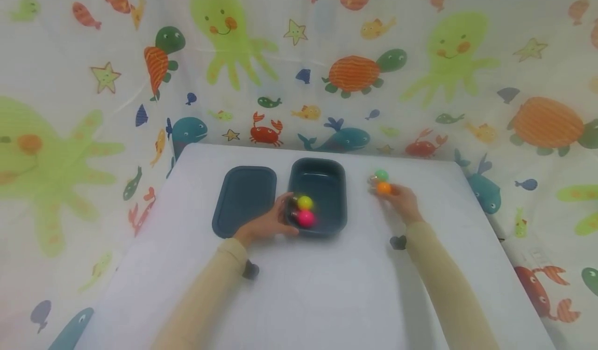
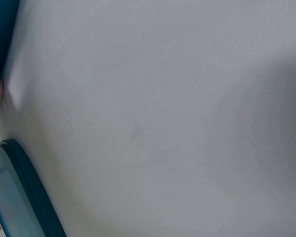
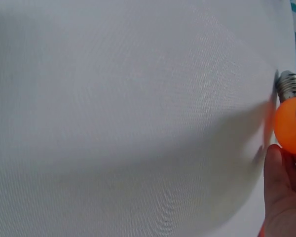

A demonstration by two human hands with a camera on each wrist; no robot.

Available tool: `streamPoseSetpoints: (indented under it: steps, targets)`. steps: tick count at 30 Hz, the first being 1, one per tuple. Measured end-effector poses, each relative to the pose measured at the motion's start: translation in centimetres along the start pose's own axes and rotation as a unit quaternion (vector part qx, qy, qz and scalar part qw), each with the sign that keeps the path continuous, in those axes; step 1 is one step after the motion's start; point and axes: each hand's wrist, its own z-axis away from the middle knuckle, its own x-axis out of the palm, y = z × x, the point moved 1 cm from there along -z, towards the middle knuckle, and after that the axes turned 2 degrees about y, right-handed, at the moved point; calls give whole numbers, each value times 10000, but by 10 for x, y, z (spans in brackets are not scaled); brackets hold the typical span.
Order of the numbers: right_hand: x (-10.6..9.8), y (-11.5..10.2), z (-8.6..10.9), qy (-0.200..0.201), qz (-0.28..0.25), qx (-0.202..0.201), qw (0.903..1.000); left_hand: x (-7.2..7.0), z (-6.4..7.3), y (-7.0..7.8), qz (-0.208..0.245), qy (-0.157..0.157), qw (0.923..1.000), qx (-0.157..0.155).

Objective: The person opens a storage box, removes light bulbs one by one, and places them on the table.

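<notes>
A dark teal plastic container (image 1: pixel 340 194) stands on the white table, its left front corner held between the fingers and thumb of my left hand (image 1: pixel 268 221). Inside that corner are a yellow light bulb (image 1: pixel 305 202) and a pink light bulb (image 1: pixel 306 218), slightly blurred, screw bases toward the hand. To the right of the container, my right hand (image 1: pixel 403 199) pinches an orange light bulb (image 1: pixel 383 188). Its metal screw base shows in the right wrist view. Just behind it is a green light bulb (image 1: pixel 381 175).
A matching dark teal lid (image 1: pixel 247 194) lies flat to the left of the container. The white table (image 1: pixel 322 293) reaches toward me. Behind and at both sides hangs a curtain (image 1: pixel 289 75) printed with sea animals.
</notes>
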Motion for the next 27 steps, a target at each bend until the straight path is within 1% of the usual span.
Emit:
streamPoseSetpoints:
  steps: [14, 18, 20, 23, 27]
  targets:
    - [1, 2, -4, 44, 74, -125, 9999, -1, -2, 0, -16, 66, 10000, 2]
    - [-1, 5, -7, 37, 209, -193, 9996, -2, -3, -1, -36, 65, 10000, 3]
    - [-3, 6, -8, 53, 206, -154, 9997, -3, -4, 0, -43, 67, 10000, 8]
    - [-6, 4, -8, 126, 157, -95, 9998, -5, -3, 2, -58, 69, 10000, 18]
    - [-9, -3, -7, 353, 85, -143, 9992, -8, -4, 3, -72, 44, 10000, 30]
